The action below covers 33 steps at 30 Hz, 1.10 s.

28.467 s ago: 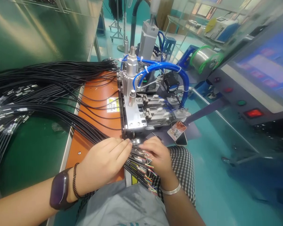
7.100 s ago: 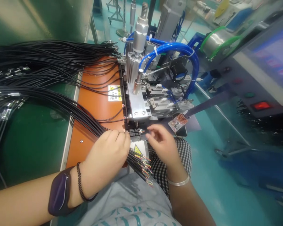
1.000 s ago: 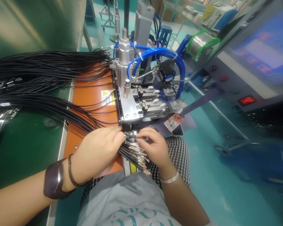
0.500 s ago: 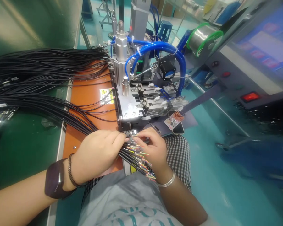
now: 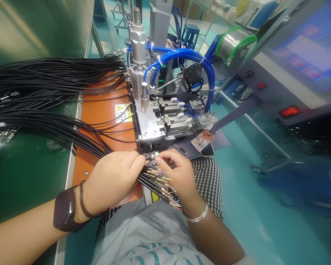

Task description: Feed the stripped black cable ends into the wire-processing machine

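- Teal floor (image 5: 245, 191) spreads across the right side of the room and behind the machine; at the back stands a blue stool (image 5: 191, 35).
- Green table (image 5: 46, 176) fills the left, its pale right edge running alongside the orange panel (image 5: 105, 116).
- On that panel, a metal press (image 5: 149, 127) stands along the right edge, arched over by blue hoses (image 5: 189, 54).
- Grey control box (image 5: 267, 66) tilts in at the right, its blue screen blurred.
- Another pile of black cables (image 5: 57, 75) stretches from the table across the panel's far end.
- Black cable bundle (image 5: 91, 141) comes over the panel's left edge and passes under the left hand toward the near right corner.
- Left hand (image 5: 116, 176) lies over the bundle, fingers pressed together and curled around it; the thumb is mostly hidden.
- Right hand (image 5: 180, 173) has thumb and forefinger pinching a single cable end (image 5: 156, 155) at the small metal fixture (image 5: 151, 156), just beyond the panel's right edge.
- Green-rimmed wire spool (image 5: 235, 46) sits behind the press.
- Warning label (image 5: 123, 113) is stuck near the panel's right edge.
- Coloured wire ends (image 5: 171, 191) fan from the bundle, just beside the right hand.
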{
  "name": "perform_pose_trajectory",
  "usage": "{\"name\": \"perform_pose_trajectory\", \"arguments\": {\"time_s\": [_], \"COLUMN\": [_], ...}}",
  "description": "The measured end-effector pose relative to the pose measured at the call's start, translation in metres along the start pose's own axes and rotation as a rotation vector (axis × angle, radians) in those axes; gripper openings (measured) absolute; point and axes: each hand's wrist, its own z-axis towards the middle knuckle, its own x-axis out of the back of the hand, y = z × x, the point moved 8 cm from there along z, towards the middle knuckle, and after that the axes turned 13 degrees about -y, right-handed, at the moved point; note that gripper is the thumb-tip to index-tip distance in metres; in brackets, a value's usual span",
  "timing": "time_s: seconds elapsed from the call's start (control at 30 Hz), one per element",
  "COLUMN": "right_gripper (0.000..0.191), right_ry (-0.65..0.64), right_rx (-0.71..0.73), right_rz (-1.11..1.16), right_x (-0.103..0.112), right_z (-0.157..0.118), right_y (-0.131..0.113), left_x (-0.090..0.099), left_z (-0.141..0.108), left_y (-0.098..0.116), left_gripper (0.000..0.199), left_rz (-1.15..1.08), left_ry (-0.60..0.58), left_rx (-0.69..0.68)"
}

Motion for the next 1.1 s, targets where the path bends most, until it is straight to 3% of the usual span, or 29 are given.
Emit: {"name": "perform_pose_trajectory", "arguments": {"time_s": [0.1, 0.23, 0.33, 0.4, 0.53, 0.7, 0.9, 1.03, 1.1], "right_gripper": [0.009, 0.012, 0.012, 0.009, 0.005, 0.009, 0.011, 0.014, 0.015], "right_ry": [0.027, 0.062, -0.053, -0.095, 0.02, -0.053, -0.053, -0.171, -0.193], "right_rx": [0.012, 0.189, 0.32, 0.277, 0.08, 0.185, 0.245, 0.383, 0.358], "right_rz": [-0.007, -0.237, -0.358, -0.322, -0.168, -0.18, -0.213, -0.4, -0.449], "right_x": [0.001, 0.003, -0.008, -0.01, 0.001, -0.007, -0.004, -0.008, -0.006], "right_z": [-0.003, -0.012, -0.016, -0.014, -0.006, -0.003, 0.0, 0.003, 0.007], "right_y": [0.0, -0.02, -0.029, -0.023, -0.005, -0.015, -0.019, -0.027, -0.022], "left_x": [0.0, -0.001, -0.001, -0.002, -0.003, -0.005, -0.007, -0.009, -0.01], "left_z": [0.0, -0.001, -0.001, -0.001, -0.002, -0.001, 0.001, 0.003, 0.004], "left_y": [0.0, 0.0, -0.001, -0.002, -0.001, 0.002, 0.008, 0.012, 0.011], "left_gripper": [0.016, 0.015, 0.015, 0.016, 0.016, 0.018, 0.012, 0.025, 0.035], "left_rz": [0.003, 0.0, -0.004, -0.004, -0.003, 0.018, 0.029, 0.027, 0.029], "left_ry": [0.005, 0.002, 0.006, 0.009, 0.007, -0.015, -0.038, -0.121, -0.138], "left_rx": [-0.002, 0.015, 0.031, 0.035, 0.029, 0.003, -0.065, -0.068, -0.055]}}
